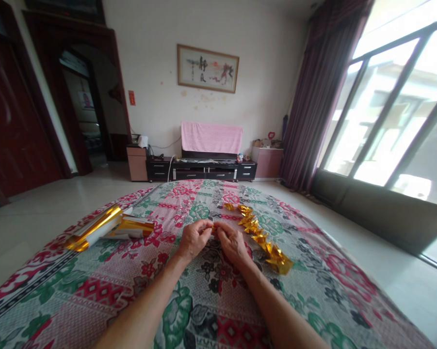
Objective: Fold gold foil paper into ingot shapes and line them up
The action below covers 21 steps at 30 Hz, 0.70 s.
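Over the middle of a flower-patterned cloth (189, 310), my left hand (195, 238) and my right hand (231, 241) meet fingertip to fingertip. Both are closed in a pinch on a small piece of gold foil paper (213, 228), mostly covered by the fingers. To the right of my right hand lies a row of folded gold foil pieces (264, 240), running from far to near. On the left, apart from my left hand, rest loosely curled gold foil sheets (100, 225) with white backs.
The cloth covers a wide surface with a rounded far edge. Beyond it, a low black cabinet (192, 173) stands by the wall, with a pink towel (211, 137) draped over something above it. A purple curtain (305, 106) and large windows (393, 111) are at right.
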### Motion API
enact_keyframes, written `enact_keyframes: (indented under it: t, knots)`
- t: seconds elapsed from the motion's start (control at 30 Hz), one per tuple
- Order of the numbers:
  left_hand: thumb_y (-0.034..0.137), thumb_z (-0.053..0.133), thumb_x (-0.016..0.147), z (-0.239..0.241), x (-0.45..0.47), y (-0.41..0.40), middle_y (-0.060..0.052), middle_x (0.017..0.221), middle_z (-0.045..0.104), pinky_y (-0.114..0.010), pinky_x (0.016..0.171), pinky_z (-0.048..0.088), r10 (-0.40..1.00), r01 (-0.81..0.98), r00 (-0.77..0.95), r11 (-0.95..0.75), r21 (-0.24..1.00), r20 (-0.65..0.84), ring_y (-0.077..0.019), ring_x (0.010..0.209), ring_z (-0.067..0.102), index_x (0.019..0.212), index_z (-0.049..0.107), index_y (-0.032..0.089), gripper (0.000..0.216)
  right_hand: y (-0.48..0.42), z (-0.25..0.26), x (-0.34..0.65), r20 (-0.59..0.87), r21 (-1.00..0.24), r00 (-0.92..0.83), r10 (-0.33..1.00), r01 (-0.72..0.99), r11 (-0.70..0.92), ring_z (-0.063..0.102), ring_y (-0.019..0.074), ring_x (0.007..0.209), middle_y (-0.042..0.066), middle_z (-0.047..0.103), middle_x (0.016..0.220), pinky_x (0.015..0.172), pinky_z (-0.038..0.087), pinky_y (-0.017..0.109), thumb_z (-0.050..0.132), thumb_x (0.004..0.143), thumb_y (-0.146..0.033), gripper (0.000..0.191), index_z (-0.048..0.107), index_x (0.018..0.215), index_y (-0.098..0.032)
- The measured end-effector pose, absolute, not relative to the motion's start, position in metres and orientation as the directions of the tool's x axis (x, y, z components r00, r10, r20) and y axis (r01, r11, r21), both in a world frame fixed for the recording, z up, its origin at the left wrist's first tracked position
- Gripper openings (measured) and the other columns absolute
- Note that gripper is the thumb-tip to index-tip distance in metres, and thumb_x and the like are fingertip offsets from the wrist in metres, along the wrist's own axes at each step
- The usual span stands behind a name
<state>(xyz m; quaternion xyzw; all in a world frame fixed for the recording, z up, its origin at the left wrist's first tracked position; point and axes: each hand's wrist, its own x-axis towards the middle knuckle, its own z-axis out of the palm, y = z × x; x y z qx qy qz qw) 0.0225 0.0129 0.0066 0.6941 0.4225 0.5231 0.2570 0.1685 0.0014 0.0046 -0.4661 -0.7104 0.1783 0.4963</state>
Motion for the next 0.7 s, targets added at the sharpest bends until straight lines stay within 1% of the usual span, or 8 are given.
enact_keyframes:
  t: [0.07, 0.2, 0.37, 0.43, 0.6, 0.7]
  knots:
    - [0.022, 0.051, 0.073, 0.006, 0.023, 0.014, -0.004, 0.084, 0.071, -0.022, 0.072, 0.051, 0.866, 0.345, 0.097, -0.491, 0.800, 0.490, -0.0150, 0.078, 0.066, 0.089, 0.064, 0.016, 0.021, 0.001, 0.004, 0.169, 0.534, -0.723, -0.089, 0.841, 0.467, 0.509, 0.060, 0.0129, 0.060, -0.002, 0.066, 0.067, 0.060, 0.045, 0.021, 0.038, 0.082, -0.023, 0.032, 0.067, 0.097, -0.022]
    - [0.023, 0.052, 0.072, 0.008, 0.023, 0.014, -0.003, 0.076, 0.071, -0.022, 0.064, 0.051, 0.900, 0.411, 0.085, -0.422, 0.808, 0.427, -0.0142, 0.067, 0.065, 0.088, 0.066, 0.016, 0.023, 0.002, 0.004, 0.169, 0.526, -0.735, -0.068, 0.848, 0.464, 0.494, 0.060, 0.0130, 0.059, -0.002, 0.066, 0.066, 0.058, 0.044, 0.020, 0.040, 0.083, -0.025, 0.030, 0.068, 0.092, -0.021]
    - [0.022, 0.052, 0.070, 0.011, 0.025, 0.012, -0.001, 0.079, 0.071, -0.021, 0.068, 0.050, 0.904, 0.434, 0.056, -0.404, 0.806, 0.423, -0.0136, 0.071, 0.064, 0.085, 0.068, 0.017, 0.023, 0.003, 0.004, 0.169, 0.517, -0.743, -0.051, 0.855, 0.469, 0.477, 0.060, 0.0130, 0.060, -0.001, 0.067, 0.067, 0.058, 0.043, 0.020, 0.040, 0.083, -0.026, 0.030, 0.069, 0.091, -0.020]
    - [0.021, 0.052, 0.069, 0.013, 0.025, 0.011, -0.001, 0.078, 0.071, -0.021, 0.068, 0.049, 0.920, 0.425, 0.040, -0.370, 0.826, 0.391, -0.0135, 0.070, 0.064, 0.085, 0.069, 0.016, 0.024, 0.003, 0.004, 0.169, 0.511, -0.740, -0.048, 0.858, 0.484, 0.468, 0.060, 0.0131, 0.060, -0.002, 0.067, 0.067, 0.058, 0.043, 0.020, 0.041, 0.083, -0.026, 0.030, 0.069, 0.091, -0.021]
    - [0.019, 0.048, 0.070, 0.017, 0.024, 0.011, -0.002, 0.074, 0.071, -0.022, 0.060, 0.051, 0.977, 0.313, 0.040, -0.213, 0.926, 0.212, -0.0134, 0.066, 0.065, 0.094, 0.068, 0.014, 0.032, 0.001, 0.005, 0.170, 0.523, -0.714, -0.040, 0.852, 0.525, 0.463, 0.062, 0.0139, 0.064, -0.001, 0.069, 0.074, 0.061, 0.043, 0.021, 0.041, 0.083, -0.027, 0.030, 0.069, 0.094, -0.021]
    - [0.016, 0.047, 0.069, 0.014, 0.024, 0.014, -0.002, 0.079, 0.072, -0.022, 0.062, 0.052, 0.977, 0.321, 0.038, -0.209, 0.924, 0.208, -0.0131, 0.068, 0.065, 0.095, 0.068, 0.014, 0.034, 0.001, 0.005, 0.170, 0.519, -0.707, -0.046, 0.854, 0.538, 0.459, 0.063, 0.0142, 0.065, 0.000, 0.070, 0.074, 0.061, 0.043, 0.021, 0.041, 0.083, -0.027, 0.031, 0.069, 0.095, -0.022]
